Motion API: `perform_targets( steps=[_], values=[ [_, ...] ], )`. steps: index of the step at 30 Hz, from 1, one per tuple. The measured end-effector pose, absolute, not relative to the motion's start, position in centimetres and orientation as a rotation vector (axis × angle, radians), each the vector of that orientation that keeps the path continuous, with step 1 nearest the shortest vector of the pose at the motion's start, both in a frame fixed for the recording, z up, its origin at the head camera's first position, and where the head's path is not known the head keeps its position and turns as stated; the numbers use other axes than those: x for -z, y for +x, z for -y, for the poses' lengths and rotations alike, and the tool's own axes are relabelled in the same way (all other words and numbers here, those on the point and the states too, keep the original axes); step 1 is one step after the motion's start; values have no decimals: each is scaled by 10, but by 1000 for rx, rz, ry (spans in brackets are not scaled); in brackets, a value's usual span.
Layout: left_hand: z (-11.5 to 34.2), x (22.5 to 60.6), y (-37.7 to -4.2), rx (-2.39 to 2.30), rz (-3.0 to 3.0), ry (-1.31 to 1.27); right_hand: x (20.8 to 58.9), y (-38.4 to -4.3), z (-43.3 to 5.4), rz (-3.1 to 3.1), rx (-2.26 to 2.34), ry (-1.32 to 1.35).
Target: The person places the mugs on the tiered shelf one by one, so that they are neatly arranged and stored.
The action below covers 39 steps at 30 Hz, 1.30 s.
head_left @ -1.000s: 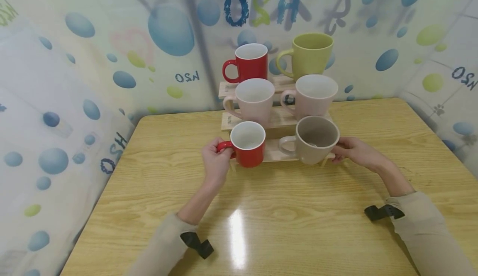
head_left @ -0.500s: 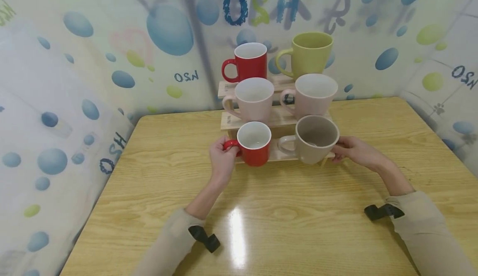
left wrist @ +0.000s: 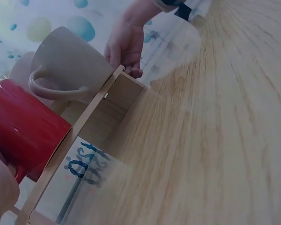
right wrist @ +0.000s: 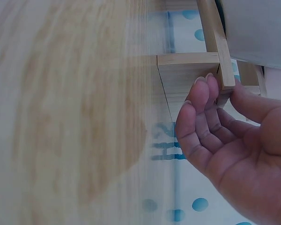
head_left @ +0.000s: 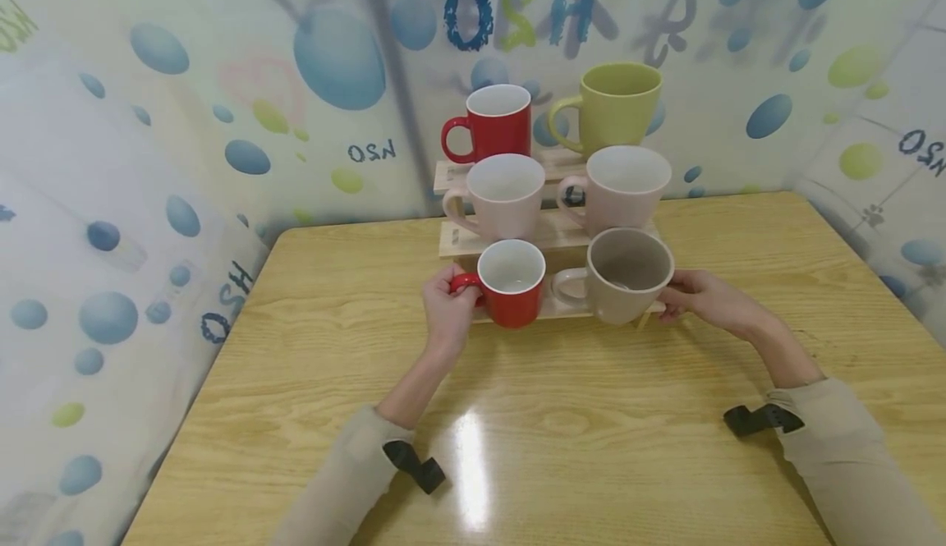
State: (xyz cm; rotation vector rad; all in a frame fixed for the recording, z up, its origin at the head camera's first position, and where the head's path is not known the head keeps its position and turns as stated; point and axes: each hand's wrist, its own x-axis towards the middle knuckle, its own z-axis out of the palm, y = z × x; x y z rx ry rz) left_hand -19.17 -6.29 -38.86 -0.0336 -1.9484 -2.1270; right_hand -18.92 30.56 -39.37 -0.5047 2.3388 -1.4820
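Note:
My left hand (head_left: 449, 309) pinches the handle of a red mug (head_left: 512, 304) with a white inside, upright at the left of the bottom shelf. In the left wrist view the base of this red mug (left wrist: 28, 131) meets the shelf. My right hand (head_left: 713, 304) grips the right end of the three-tier wooden rack (head_left: 461, 238). The right wrist view has its thumb at one side of the shelf end (right wrist: 214, 42) and its curled fingers at the other. Close to that hand stands a taupe mug (head_left: 617, 304), handle to the left.
Two pale pink mugs, one left (head_left: 506, 205) and one right (head_left: 624, 201), stand on the middle tier. On the top tier are another red mug (head_left: 502, 131) and a yellow-green mug (head_left: 617, 115). The wooden table (head_left: 591, 447) meets a patterned backdrop (head_left: 340, 61) behind the rack.
My left hand has moved the red mug rightward along the bottom shelf, closer to the taupe mug. The right hand keeps its place on the rack's end.

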Motion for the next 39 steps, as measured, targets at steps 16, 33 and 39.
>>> perform_targets(
  steps=[16,33,39],
  values=[
    [72,389,-190,2065,2002,-305,395,-190,-308,-2345,1460,-492],
    [98,394,-188,1953,2120,-582,395,-191,-308,-2359,1444,-504],
    [113,397,-184,1933,2080,-622,396,-191,-309,-2355,1451,-501]
  ],
)
